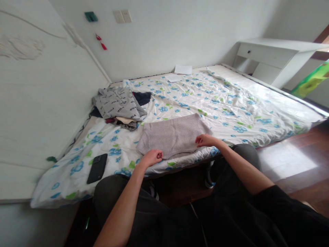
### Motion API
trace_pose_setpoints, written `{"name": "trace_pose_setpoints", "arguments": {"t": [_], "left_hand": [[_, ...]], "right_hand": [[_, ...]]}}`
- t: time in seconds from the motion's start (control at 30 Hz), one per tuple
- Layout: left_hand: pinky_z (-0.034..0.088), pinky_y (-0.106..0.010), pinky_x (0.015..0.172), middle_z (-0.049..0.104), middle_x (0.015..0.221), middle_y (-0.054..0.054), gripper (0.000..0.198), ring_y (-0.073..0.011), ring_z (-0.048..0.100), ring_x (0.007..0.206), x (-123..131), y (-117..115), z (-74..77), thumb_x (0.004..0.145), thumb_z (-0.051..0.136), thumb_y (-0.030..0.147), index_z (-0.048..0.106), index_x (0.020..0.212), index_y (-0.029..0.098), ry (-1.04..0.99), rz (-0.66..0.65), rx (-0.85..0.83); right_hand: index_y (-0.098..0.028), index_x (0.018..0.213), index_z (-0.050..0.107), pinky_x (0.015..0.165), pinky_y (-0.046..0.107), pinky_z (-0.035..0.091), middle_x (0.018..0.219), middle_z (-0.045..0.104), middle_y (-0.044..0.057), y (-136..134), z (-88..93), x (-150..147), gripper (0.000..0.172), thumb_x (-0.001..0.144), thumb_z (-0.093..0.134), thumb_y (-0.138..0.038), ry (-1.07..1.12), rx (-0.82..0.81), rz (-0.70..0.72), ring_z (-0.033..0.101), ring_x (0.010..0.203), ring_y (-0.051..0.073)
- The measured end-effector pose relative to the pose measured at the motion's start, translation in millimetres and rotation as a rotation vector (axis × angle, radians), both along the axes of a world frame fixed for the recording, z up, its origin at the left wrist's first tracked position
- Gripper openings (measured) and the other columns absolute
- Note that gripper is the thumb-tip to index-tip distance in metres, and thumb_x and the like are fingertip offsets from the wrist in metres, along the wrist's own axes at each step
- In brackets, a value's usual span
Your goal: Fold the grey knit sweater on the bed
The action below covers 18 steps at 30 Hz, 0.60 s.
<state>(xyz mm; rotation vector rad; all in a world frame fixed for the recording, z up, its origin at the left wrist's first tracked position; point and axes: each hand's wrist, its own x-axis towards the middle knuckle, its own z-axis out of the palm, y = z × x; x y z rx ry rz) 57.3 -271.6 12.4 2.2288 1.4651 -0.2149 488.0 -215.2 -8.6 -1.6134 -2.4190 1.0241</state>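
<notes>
A folded beige ribbed garment (172, 136) lies flat near the front edge of the bed (226, 99), on a white sheet with blue flowers. My left hand (152, 157) pinches the garment's near left edge, fingers curled onto the fabric. At the near right corner, my right hand (204, 140) grips the cloth with closed fingers. Both forearms reach in from below over my dark trousers.
A pile of clothes topped by a grey printed garment (118, 106) sits at the bed's left, by the headboard. A black phone (97, 168) lies on the sheet at the near left. Papers (183, 69) rest by the far wall. A white desk (272, 56) stands at the right.
</notes>
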Motion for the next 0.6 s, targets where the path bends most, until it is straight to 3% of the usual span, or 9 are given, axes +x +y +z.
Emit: {"name": "trace_pose_setpoints", "arguments": {"t": [0.13,0.2,0.23,0.33,0.47,0.6], "left_hand": [[0.047,-0.029,0.081,0.083,0.099,-0.005,0.007,-0.0244,0.075,0.094,-25,-11,6.4,0.091,0.076,0.022,0.080,0.097,0.022,0.114,0.092,-0.040],[0.048,-0.029,0.082,0.085,0.102,-0.005,0.007,-0.0254,0.077,0.098,-33,-15,8.6,0.091,0.077,0.022,0.079,0.097,0.023,0.136,0.129,-0.051],[0.048,-0.029,0.083,0.085,0.104,-0.006,0.007,-0.0261,0.078,0.101,-35,-17,9.4,0.092,0.077,0.022,0.079,0.098,0.023,0.148,0.152,-0.049],[0.049,-0.030,0.085,0.086,0.109,-0.007,0.008,-0.0284,0.079,0.108,-33,-19,11.1,0.095,0.077,0.024,0.080,0.101,0.024,0.187,0.191,-0.019],[0.050,-0.031,0.087,0.086,0.112,-0.008,0.013,-0.0294,0.079,0.112,-24,-18,12.0,0.097,0.078,0.026,0.081,0.110,0.024,0.217,0.192,0.029],[0.051,-0.032,0.088,0.086,0.113,-0.010,0.013,-0.0302,0.079,0.114,-20,-18,8.8,0.100,0.071,0.022,0.083,0.105,0.024,0.256,0.202,0.066]], "right_hand": [[-0.018,0.107,0.090,0.084,0.027,0.057,0.100,0.088,0.009,8,-0.8,68,0.018,0.090,0.091,-0.024,-0.236,0.034,-0.356,0.082,0.096,0.025],[-0.016,0.092,0.088,0.078,0.029,0.057,0.088,0.085,0.011,7,-4.0,87,0.014,0.093,0.090,-0.030,-0.296,-0.086,-0.442,0.081,0.086,0.026],[-0.016,0.085,0.086,0.075,0.029,0.057,0.082,0.083,0.011,5,-5.8,90,0.021,0.095,0.089,-0.034,-0.299,-0.158,-0.460,0.080,0.080,0.025],[-0.017,0.072,0.080,0.071,0.030,0.058,0.075,0.080,0.011,1,-10.0,83,0.036,0.099,0.084,-0.040,-0.268,-0.266,-0.473,0.076,0.070,0.022],[-0.018,0.068,0.077,0.074,0.029,0.058,0.077,0.080,0.011,2,-10.4,65,0.037,0.100,0.082,-0.036,-0.304,-0.230,-0.437,0.077,0.072,0.022],[-0.018,0.067,0.076,0.071,0.027,0.055,0.075,0.079,0.010,5,-8.3,62,0.036,0.100,0.080,-0.032,-0.338,-0.204,-0.418,0.076,0.070,0.021]]}}
